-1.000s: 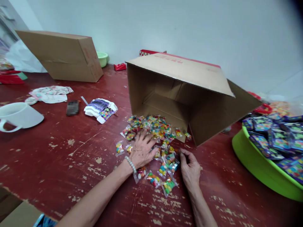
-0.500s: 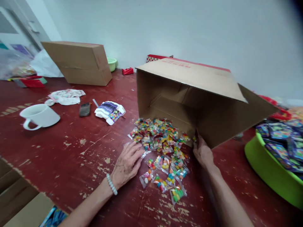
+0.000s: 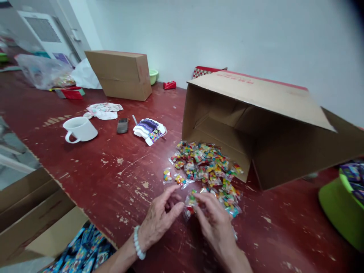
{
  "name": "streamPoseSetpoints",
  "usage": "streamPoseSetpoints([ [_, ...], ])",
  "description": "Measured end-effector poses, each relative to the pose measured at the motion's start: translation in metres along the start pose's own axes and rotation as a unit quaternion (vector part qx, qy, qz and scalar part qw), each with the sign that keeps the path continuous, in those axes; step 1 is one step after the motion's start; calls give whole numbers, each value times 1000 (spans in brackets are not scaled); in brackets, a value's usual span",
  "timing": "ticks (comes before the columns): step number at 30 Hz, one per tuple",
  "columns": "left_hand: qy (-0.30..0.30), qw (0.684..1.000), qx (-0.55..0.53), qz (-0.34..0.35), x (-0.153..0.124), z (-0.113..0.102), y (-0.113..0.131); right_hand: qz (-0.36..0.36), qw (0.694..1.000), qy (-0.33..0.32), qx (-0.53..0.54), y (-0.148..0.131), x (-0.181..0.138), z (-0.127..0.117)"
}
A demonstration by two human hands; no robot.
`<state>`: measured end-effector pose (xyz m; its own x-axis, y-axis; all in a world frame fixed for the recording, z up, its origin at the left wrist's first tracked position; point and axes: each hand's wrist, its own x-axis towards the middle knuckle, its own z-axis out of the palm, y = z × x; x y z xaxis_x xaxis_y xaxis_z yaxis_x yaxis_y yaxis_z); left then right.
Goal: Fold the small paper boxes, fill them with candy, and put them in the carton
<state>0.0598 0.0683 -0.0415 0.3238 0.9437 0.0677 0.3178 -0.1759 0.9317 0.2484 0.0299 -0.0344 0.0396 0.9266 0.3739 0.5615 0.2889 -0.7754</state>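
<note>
Small clear packets of colourful candies (image 3: pixel 204 163) lie in a heap at the mouth of a cardboard box (image 3: pixel 224 132) tipped on its side. My left hand (image 3: pixel 162 212), with a pale bead bracelet, is just in front of the heap, its fingers curved and apart with nothing in them. Opposite it, my right hand (image 3: pixel 214 220) has thumb and fingertips on a candy packet (image 3: pixel 190 201) that sits between the two hands. Some packets beneath and behind my right hand are partly hidden.
A white mug (image 3: pixel 82 130), a cloth (image 3: pixel 104 110), a blurred dark object (image 3: pixel 123 126) and a flattened printed carton (image 3: pixel 149 130) lie to the left. Behind stands another cardboard box (image 3: pixel 122 77). A green basin (image 3: pixel 341 206) is at right; blue packets (image 3: pixel 85 250) fill a box below the table edge.
My right hand has let go of the cardboard box and come to the near packets. My left hand has drawn back from the heap's edge. The view has swung left.
</note>
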Motion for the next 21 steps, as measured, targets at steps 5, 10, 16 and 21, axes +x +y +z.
streamPoseSetpoints([
  [5,-26,940,-294,-173,-4,13,9,56,990,-22,127,-15,-19,31],
  [10,-4,908,-357,-220,-10,4,15,223,937,-42,266,-10,-26,35],
  [16,-24,905,-373,-201,-20,0,20,253,935,-7,250,-10,-24,42],
  [21,-43,929,-329,-165,-27,-5,12,276,917,16,288,-5,-25,51],
])
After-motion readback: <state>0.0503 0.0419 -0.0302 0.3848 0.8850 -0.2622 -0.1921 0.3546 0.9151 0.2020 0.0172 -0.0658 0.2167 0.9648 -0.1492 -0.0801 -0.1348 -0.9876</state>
